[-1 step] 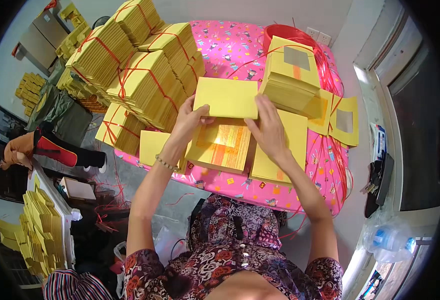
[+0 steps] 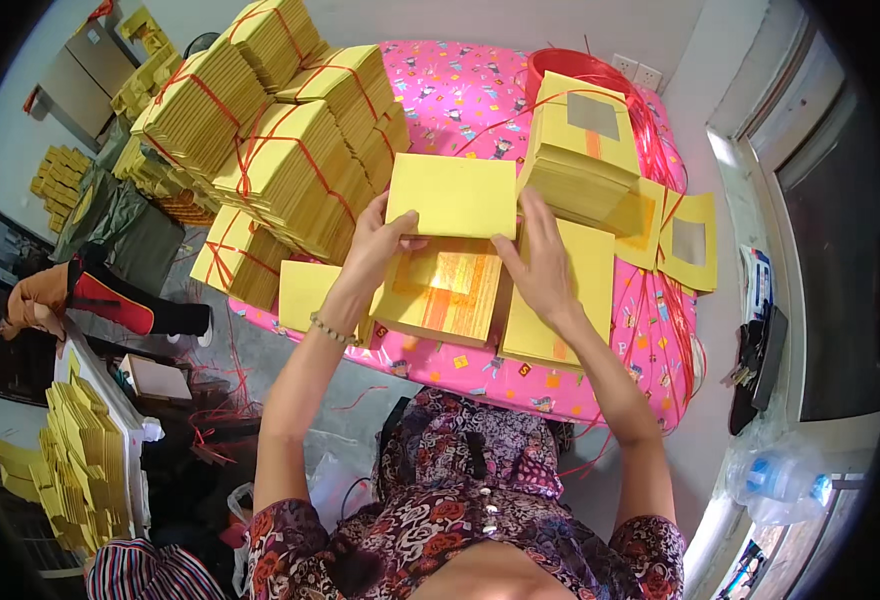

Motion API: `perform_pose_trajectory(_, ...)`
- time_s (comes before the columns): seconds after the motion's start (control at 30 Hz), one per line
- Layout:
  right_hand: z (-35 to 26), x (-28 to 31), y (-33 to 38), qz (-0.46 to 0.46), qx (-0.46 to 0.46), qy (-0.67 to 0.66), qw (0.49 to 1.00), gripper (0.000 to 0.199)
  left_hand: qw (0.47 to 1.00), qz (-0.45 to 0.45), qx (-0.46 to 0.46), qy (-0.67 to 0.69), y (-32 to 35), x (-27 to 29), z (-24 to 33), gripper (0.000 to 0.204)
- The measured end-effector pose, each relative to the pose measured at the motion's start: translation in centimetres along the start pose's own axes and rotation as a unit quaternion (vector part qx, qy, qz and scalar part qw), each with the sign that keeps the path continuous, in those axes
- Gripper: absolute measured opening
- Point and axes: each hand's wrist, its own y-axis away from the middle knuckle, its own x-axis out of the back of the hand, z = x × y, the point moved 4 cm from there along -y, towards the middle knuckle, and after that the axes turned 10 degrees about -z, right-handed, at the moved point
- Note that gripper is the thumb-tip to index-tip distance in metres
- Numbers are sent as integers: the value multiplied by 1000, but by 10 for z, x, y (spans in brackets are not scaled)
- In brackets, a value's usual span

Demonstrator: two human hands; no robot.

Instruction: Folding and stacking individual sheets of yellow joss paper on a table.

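Observation:
A flat, plain yellow card piece [image 2: 453, 195] is raised above the table's piles; whether it is one piece or several together is unclear. My left hand [image 2: 382, 228] grips its lower left corner, thumb on top and fingers partly hidden beneath. Along the right edge, my right hand [image 2: 540, 255] touches it with fingers stretched out and thumb apart, near the lower right corner. Just below lies a pile of yellow card pieces with shiny orange print [image 2: 442, 290]. To the right of that is another plain-topped yellow pile [image 2: 560, 290].
Tall yellow bundles tied with red string [image 2: 290, 160] stand at left. A yellow stack with a grey window [image 2: 580, 140], a red basin [image 2: 570, 68] and loose red strings [image 2: 660, 330] are at right. The pink patterned tablecloth [image 2: 445, 90] covers the table. Another person [image 2: 110, 300] is far left.
My right hand's fingers have straightened and shifted very slightly along the card's right edge. The card has barely moved, and my left hand keeps its grip.

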Motion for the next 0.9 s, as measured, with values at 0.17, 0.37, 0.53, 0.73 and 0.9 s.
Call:
perform_pose_trajectory(0.17,-13,-1,3,-66,-99,-231,966,85,998,-39,-20,52,25,-13,-1,45)
perform_pose_trajectory(0.37,-37,11,6,-69,-99,-240,963,82,996,-6,-89,15,50,-21,13,45)
perform_pose_trajectory(0.53,-46,6,12,-73,-97,-196,973,82,993,-12,-113,31,68,-5,14,47)
perform_pose_trajectory(0.73,-51,16,24,-89,-57,-185,977,80,989,19,-148,18,123,59,25,49)
perform_pose_trajectory(0.9,-51,1,29,-138,-63,-155,976,71,987,64,-146,1,171,133,-8,57)
